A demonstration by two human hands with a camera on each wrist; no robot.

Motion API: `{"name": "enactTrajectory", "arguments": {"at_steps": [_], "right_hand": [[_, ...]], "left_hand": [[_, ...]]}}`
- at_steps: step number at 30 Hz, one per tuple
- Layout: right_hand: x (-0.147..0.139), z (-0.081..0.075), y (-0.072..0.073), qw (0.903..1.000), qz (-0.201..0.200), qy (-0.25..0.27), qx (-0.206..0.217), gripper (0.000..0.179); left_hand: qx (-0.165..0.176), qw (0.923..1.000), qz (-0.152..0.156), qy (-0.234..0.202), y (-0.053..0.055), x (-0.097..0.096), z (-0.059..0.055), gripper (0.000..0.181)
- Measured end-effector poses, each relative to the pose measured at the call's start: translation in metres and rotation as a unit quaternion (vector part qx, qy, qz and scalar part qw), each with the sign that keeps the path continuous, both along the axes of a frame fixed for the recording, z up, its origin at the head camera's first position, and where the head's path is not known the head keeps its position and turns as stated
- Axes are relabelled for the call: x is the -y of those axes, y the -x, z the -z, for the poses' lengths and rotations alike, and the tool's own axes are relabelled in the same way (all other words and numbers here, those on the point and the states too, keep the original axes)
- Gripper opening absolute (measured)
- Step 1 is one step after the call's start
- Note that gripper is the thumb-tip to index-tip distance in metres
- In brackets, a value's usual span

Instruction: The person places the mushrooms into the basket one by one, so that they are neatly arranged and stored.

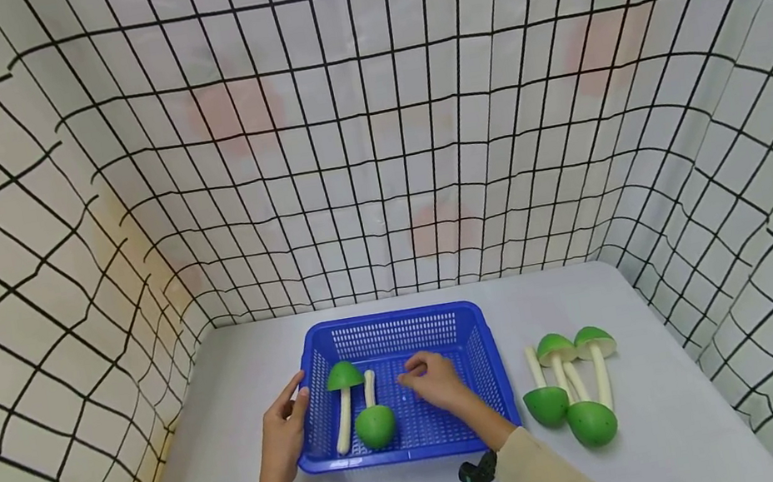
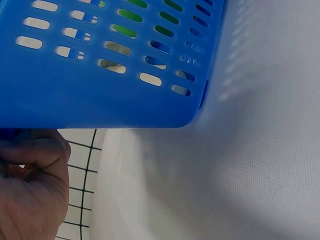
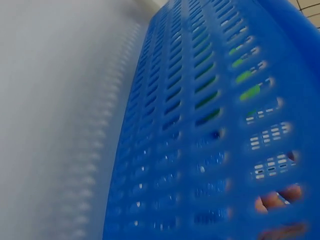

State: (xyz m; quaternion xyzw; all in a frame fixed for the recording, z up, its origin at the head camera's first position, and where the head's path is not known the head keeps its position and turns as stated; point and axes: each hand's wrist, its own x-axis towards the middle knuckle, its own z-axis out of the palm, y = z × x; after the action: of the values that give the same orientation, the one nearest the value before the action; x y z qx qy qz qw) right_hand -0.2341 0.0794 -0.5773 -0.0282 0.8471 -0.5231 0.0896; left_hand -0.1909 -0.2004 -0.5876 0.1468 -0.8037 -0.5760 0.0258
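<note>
A blue plastic basket (image 1: 408, 452) with slotted walls stands on the white table. Two toy mushrooms with green caps and pale stems lie in its left half: one mushroom (image 1: 342, 376) has its cap toward the back, the other mushroom (image 1: 375, 426) its cap toward the front. My left hand (image 1: 284, 430) grips the basket's left rim, thumb and fingers on either side of it. Over the middle of the basket is my right hand (image 1: 438, 382), its fingers loosely bent with nothing visible between them. In the right wrist view, fingertips (image 3: 274, 201) show through the slots.
Several more green-capped mushrooms (image 1: 592, 422) lie in a group on the table to the right of the basket. White walls with a black grid (image 1: 370, 134) enclose the table at the back and both sides.
</note>
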Motion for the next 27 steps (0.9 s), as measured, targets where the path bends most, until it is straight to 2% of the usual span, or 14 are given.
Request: {"name": "enactTrajectory", "arguments": {"at_steps": [6,15,22,27], "right_hand": [[-0.012,-0.003,-0.001,0.9995,0.006,-0.019,-0.025,0.038],[-0.029,-0.004,-0.005,0.9986,0.019,-0.03,-0.04,0.034],[-0.044,-0.014,-0.009,0.9985,0.018,-0.031,-0.042,0.033],[-0.053,-0.018,-0.011,0.9968,0.025,-0.044,-0.061,0.034]], "left_hand": [[0.008,1.0,0.0,0.0,0.001,0.0,-0.002,0.046],[-0.002,1.0,0.0,0.007,-0.002,-0.001,-0.002,0.047],[-0.004,0.9999,-0.001,0.01,-0.002,0.0,-0.001,0.045],[0.002,1.0,-0.001,0.007,-0.001,0.0,-0.002,0.046]]}}
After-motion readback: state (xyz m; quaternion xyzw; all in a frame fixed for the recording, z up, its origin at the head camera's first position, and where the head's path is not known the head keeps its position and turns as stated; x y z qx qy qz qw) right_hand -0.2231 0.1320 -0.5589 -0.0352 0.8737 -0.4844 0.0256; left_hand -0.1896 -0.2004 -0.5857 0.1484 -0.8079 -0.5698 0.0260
